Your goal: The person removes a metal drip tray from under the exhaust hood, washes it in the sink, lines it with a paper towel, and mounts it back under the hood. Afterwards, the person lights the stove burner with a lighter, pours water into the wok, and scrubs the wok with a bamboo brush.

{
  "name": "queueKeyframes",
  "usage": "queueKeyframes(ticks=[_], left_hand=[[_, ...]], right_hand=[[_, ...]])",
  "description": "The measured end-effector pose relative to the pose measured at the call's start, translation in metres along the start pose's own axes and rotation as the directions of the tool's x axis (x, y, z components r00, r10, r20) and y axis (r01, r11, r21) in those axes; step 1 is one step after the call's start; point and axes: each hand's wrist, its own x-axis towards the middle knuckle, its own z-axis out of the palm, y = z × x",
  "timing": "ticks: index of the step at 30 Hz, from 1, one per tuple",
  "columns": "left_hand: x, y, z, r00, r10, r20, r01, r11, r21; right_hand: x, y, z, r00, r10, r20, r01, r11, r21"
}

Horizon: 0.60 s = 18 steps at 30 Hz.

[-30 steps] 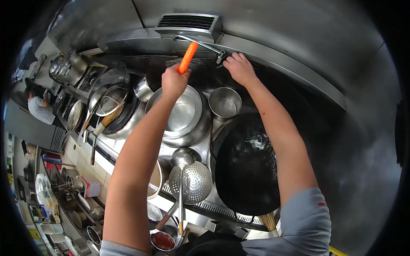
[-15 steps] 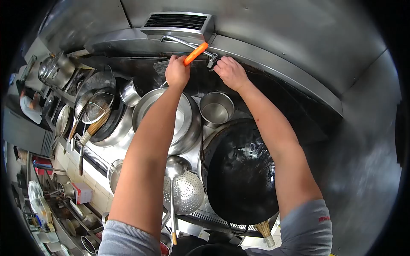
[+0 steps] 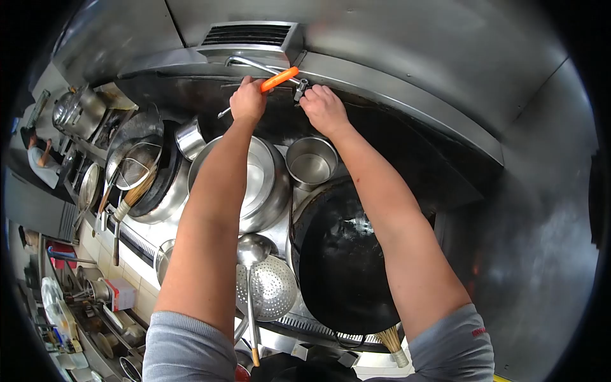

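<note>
My left hand is closed around an orange-handled tool. A thin metal rod juts out past the far side of that fist, but the tool's exact kind is unclear. My right hand pinches at the metal fitting at the base of a swing faucet on the back wall; its fingertips are partly hidden. Below my right forearm lies a large black wok. Between my arms are a small metal pot and a big steel pot.
A ladle rests over a perforated strainer at the front. To the left are a wire skimmer, a bamboo brush and a metal cup. Another person stands far left. A vented metal box projects from the wall.
The view has shifted, so the scene sits slightly further left. My left hand has tilted the orange handle flatter. My right hand stays at the faucet fitting.
</note>
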Motion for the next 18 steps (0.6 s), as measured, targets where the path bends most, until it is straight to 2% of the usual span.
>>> queueKeyframes(ticks=[7, 9, 13, 15, 16, 18], left_hand=[[0.014, 0.006, 0.013, 1.000, -0.005, 0.004, 0.005, 0.999, 0.047], [0.014, 0.008, 0.015, 0.999, 0.011, -0.053, -0.012, 1.000, -0.015], [0.001, 0.004, 0.017, 1.000, -0.006, -0.030, 0.004, 0.996, -0.088], [0.004, 0.009, 0.017, 0.991, -0.032, -0.131, 0.005, 0.980, -0.201], [0.002, 0.011, 0.016, 0.993, -0.080, -0.091, 0.059, 0.976, -0.209], [-0.002, 0.015, 0.016, 0.990, -0.099, -0.098, 0.074, 0.969, -0.236]], right_hand=[[-0.003, 0.014, 0.008, 0.999, 0.029, -0.027, -0.030, 0.999, -0.045], [-0.004, 0.018, 0.006, 1.000, 0.004, -0.019, -0.005, 0.999, -0.051], [-0.008, 0.012, 0.006, 1.000, -0.013, 0.005, 0.014, 0.998, -0.059], [-0.003, 0.019, 0.009, 1.000, -0.002, 0.000, 0.002, 1.000, -0.011], [-0.003, 0.021, 0.008, 1.000, -0.013, 0.012, 0.013, 1.000, -0.002], [-0.003, 0.024, 0.007, 1.000, -0.023, 0.021, 0.024, 0.999, -0.026]])
